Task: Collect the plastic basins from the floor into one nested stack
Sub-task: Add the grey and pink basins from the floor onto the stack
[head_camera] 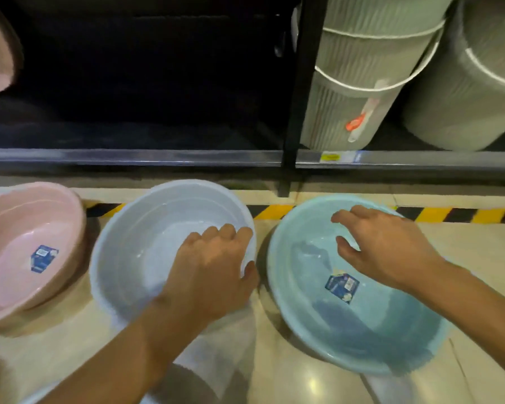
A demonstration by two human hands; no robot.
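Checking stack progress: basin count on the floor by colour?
Pink basin: 1
White basin: 1, left hand on its rim
Teal basin: 1, right hand over it
Total: 3, none nested yet.

Pastel basins along a striped floor line

Pink basin (pixel 27 246) lower left, pale grey-white basin (pixel 146 243) centre, turquoise basin (pixel 370 325) lower right; blue labels (pixel 342 287) inside pink and turquoise; yellow-and-black hazard tape (pixel 438 214) across cream floor (pixel 274 374); grey-green ribbed buckets (pixel 359 83) upper right.
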